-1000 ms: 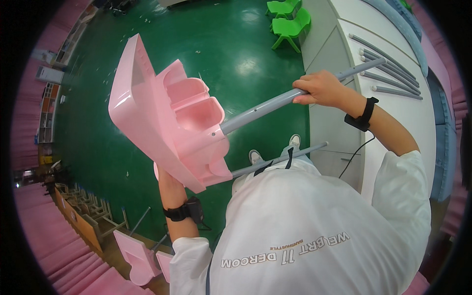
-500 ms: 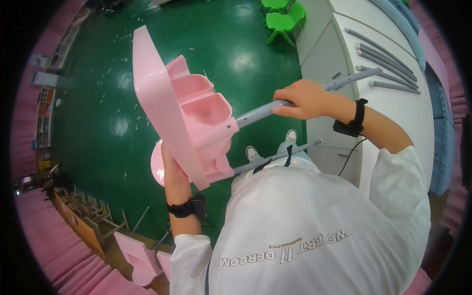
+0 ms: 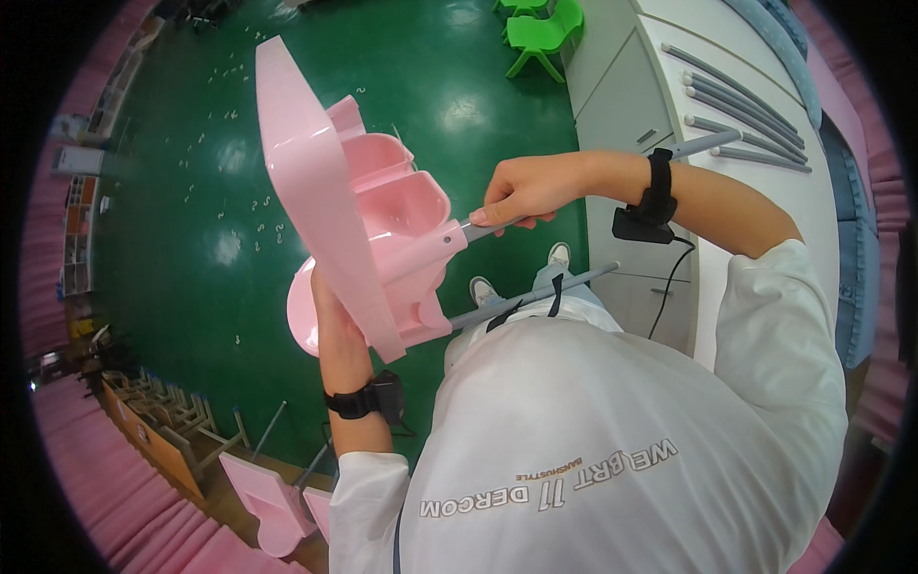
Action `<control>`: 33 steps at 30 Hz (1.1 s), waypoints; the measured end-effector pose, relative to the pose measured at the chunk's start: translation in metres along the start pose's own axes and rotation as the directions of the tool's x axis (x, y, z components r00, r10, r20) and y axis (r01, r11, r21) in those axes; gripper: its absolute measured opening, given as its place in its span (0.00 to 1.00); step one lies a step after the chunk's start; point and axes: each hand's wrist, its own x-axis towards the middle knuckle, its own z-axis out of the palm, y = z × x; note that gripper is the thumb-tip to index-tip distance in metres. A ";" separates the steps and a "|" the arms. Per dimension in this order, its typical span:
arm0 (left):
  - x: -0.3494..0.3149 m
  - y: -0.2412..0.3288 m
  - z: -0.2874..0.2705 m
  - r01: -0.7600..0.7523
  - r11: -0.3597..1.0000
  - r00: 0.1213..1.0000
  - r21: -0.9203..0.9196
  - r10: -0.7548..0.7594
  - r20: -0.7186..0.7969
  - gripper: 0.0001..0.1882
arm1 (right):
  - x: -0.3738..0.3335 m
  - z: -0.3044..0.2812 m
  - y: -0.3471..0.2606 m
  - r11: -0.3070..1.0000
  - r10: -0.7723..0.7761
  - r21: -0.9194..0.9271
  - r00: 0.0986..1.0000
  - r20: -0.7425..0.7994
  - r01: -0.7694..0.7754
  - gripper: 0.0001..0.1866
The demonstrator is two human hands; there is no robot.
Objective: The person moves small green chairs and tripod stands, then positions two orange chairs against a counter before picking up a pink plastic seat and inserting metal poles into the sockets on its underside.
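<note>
A pink plastic desk top (image 3: 320, 182) is held up on its side in front of me, its moulded storage compartments (image 3: 406, 206) facing right. My left hand (image 3: 330, 301) holds it from the left. The fingers of that hand are hidden behind the panel. Out of one socket of the desk runs a grey metal leg tube (image 3: 703, 145), pointing right. My right hand (image 3: 521, 196) is closed round this tube close to the socket, and my forearm covers much of its length. A second grey leg tube (image 3: 574, 281) extends from the lower socket, across my waist.
Several loose grey tubes (image 3: 746, 100) lie on a white cabinet (image 3: 622, 115) at the right. Green plastic chairs (image 3: 545, 33) stand at the far side. Another pink desk (image 3: 263, 497) is at the lower left, near stacked furniture (image 3: 158, 430). Small pale bits dot the green floor.
My right hand has slid left along the tube, from its middle to near the socket. The desk and my left hand have hardly shifted.
</note>
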 end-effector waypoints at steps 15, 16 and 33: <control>0.007 -0.002 -0.003 0.087 0.993 0.996 -0.082 -0.086 0.017 0.22 | 0.015 0.021 -0.004 0.971 -0.164 -0.200 0.976 -0.142 0.133 0.29; 0.009 -0.003 -0.004 0.093 0.992 0.996 -0.088 -0.092 0.019 0.21 | 0.016 0.022 -0.004 0.971 -0.162 -0.202 0.977 -0.140 0.132 0.29; 0.018 -0.010 -0.006 0.147 0.981 0.989 -0.129 -0.142 0.042 0.21 | 0.023 0.039 0.004 0.875 -0.393 -0.428 0.849 -0.352 0.227 0.22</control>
